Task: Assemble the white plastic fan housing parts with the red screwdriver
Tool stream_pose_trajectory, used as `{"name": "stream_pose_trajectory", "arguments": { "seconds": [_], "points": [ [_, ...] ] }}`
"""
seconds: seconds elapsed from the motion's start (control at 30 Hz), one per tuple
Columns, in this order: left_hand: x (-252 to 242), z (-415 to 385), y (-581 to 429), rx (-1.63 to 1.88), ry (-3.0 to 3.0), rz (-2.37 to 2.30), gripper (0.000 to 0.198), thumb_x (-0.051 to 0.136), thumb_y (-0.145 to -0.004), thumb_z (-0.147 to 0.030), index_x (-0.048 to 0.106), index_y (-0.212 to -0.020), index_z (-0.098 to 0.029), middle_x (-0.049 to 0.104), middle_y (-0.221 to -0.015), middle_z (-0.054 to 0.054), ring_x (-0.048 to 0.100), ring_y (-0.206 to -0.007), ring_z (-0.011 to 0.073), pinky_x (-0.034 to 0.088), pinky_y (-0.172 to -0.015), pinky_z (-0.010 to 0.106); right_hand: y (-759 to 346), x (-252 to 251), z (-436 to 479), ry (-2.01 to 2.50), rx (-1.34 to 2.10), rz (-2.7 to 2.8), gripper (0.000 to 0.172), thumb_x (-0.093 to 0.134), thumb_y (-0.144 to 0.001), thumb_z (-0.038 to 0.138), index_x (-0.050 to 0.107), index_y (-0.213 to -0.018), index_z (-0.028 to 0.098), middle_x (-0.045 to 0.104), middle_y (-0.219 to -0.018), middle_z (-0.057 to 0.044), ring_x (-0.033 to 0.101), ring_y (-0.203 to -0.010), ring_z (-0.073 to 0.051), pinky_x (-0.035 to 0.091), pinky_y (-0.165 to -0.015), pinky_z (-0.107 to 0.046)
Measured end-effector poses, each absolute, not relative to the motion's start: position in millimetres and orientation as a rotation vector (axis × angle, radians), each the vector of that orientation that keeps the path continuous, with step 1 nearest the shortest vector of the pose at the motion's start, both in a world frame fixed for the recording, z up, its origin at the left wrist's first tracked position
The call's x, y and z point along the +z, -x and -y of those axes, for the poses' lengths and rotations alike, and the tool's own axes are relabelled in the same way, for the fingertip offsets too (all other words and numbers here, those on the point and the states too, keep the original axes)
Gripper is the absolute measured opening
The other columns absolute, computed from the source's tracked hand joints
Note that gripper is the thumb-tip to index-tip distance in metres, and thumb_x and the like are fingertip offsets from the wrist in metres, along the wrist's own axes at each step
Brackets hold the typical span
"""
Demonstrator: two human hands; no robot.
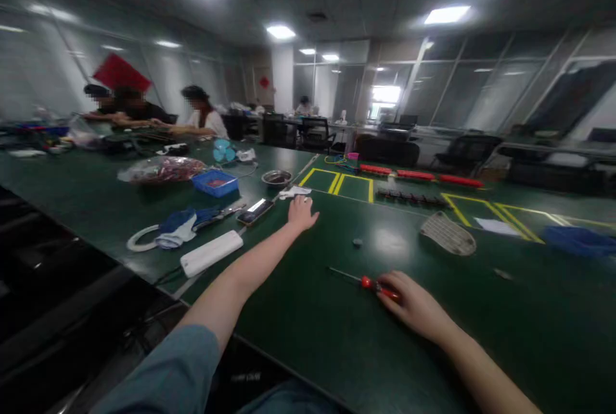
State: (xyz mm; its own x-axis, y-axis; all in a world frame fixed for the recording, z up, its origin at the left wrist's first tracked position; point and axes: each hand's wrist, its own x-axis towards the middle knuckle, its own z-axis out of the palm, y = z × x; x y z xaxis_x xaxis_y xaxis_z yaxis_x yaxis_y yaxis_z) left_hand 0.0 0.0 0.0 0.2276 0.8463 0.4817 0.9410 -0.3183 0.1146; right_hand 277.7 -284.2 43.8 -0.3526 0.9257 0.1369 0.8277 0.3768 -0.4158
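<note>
My left hand [301,214] reaches far forward over the green table, thumb spread to the side. Just beyond its fingers lies a small crumpled white piece [294,191], perhaps paper or a bag; whether they touch is unclear. Close to me on the right, my right hand [409,301] is closed around the handle of a red screwdriver [366,282], whose thin shaft points left, low over the tabletop. A small dark grey piece [357,242] lies ahead of the screwdriver. A phone [255,212] rests left of my left hand.
A white power strip [212,253], blue-handled tools [185,224], a blue tray [215,183] and a metal bowl [276,178] stand left. To the right lie a beige mesh insole-shaped piece [447,233] and a blue bag [580,239]. Several people sit at the far left.
</note>
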Motion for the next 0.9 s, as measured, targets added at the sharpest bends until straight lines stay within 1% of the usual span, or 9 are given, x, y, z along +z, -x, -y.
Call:
{"name": "stream_pose_trajectory", "arguments": {
  "seconds": [0.13,0.2,0.27,0.4,0.53,0.6,0.67,0.8,0.9],
  "points": [
    [-3.2,-1.2,-4.4,-0.698,2.296,1.714,0.048,0.056,-0.084,-0.044,0.054,-0.119,-0.011,0.058,-0.117,0.018,0.045,-0.117,0.0330,0.027,-0.104,0.047,-278.3,44.6,283.0,1.535,0.413,2.275,0.032,0.047,-0.093,0.043,0.060,-0.114,0.023,0.061,-0.111,-0.008,0.059,-0.099,-0.021,0.050,-0.087,-0.035],
    [-3.6,-0.6,-7.0,-0.707,2.326,1.669,0.036,0.054,-0.086,-0.035,0.057,-0.115,-0.014,0.060,-0.115,0.016,0.046,-0.117,0.0302,0.025,-0.107,0.045,-278.7,45.4,282.8,1.545,0.433,2.274,0.032,0.047,-0.093,0.044,0.060,-0.114,0.023,0.060,-0.112,-0.008,0.059,-0.100,-0.022,0.050,-0.087,-0.035],
    [-2.9,0.9,-8.6,-0.716,2.362,1.619,0.028,0.050,-0.089,-0.028,0.060,-0.111,-0.015,0.061,-0.114,0.014,0.046,-0.116,0.0281,0.026,-0.107,0.044,-279.0,46.0,282.7,1.558,0.440,2.274,0.033,0.048,-0.092,0.044,0.060,-0.115,0.023,0.060,-0.113,-0.008,0.059,-0.101,-0.022,0.050,-0.088,-0.035],
    [1.6,5.8,-7.7,-0.746,2.409,1.554,0.024,0.045,-0.091,-0.021,0.064,-0.105,-0.016,0.061,-0.112,0.014,0.046,-0.116,0.0277,0.030,-0.103,0.045,-278.4,46.3,282.3,1.572,0.431,2.275,0.033,0.048,-0.092,0.043,0.059,-0.117,0.024,0.060,-0.114,-0.008,0.059,-0.101,-0.022,0.050,-0.088,-0.035],
    [9.2,13.3,-8.8,-0.806,2.432,1.488,0.024,0.046,-0.092,-0.022,0.066,-0.104,-0.017,0.058,-0.119,0.013,0.043,-0.120,0.0281,0.030,-0.103,0.046,-277.0,46.8,282.9,1.579,0.426,2.281,0.031,0.048,-0.092,0.042,0.059,-0.115,0.024,0.060,-0.113,-0.007,0.059,-0.100,-0.021,0.050,-0.087,-0.035],
    [12.7,18.9,-13.0,-0.829,2.448,1.439,0.023,0.048,-0.092,-0.025,0.068,-0.103,-0.020,0.056,-0.124,0.011,0.040,-0.123,0.0277,0.029,-0.104,0.046,-276.7,47.3,283.4,1.580,0.422,2.280,0.031,0.048,-0.093,0.042,0.059,-0.115,0.024,0.060,-0.113,-0.007,0.059,-0.100,-0.021,0.050,-0.086,-0.035],
    [15.6,26.0,-19.9,-0.864,2.471,1.366,0.023,0.049,-0.093,-0.028,0.069,-0.102,-0.023,0.055,-0.126,0.009,0.040,-0.123,0.0270,0.029,-0.104,0.046,-276.4,47.9,283.7,1.581,0.414,2.280,0.032,0.048,-0.092,0.042,0.059,-0.116,0.024,0.060,-0.113,-0.007,0.059,-0.099,-0.021,0.050,-0.086,-0.035],
    [19.2,43.2,-38.6,-0.940,2.547,1.170,0.025,0.049,-0.094,-0.035,0.069,-0.107,-0.026,0.059,-0.112,0.008,0.046,-0.112,0.0251,0.035,-0.097,0.043,-275.3,49.3,283.9,1.569,0.410,2.285,0.031,0.047,-0.093,0.042,0.059,-0.115,0.023,0.060,-0.112,-0.007,0.059,-0.099,-0.021,0.049,-0.087,-0.035],
    [18.8,54.1,-52.9,-0.897,2.635,1.051,0.027,0.049,-0.094,-0.037,0.069,-0.108,-0.027,0.059,-0.105,0.008,0.051,-0.103,0.0233,0.041,-0.088,0.037,-274.7,49.9,284.0,1.556,0.419,2.288,0.030,0.047,-0.093,0.041,0.059,-0.114,0.023,0.060,-0.111,-0.008,0.059,-0.099,-0.021,0.049,-0.087,-0.035]
  ]
}}
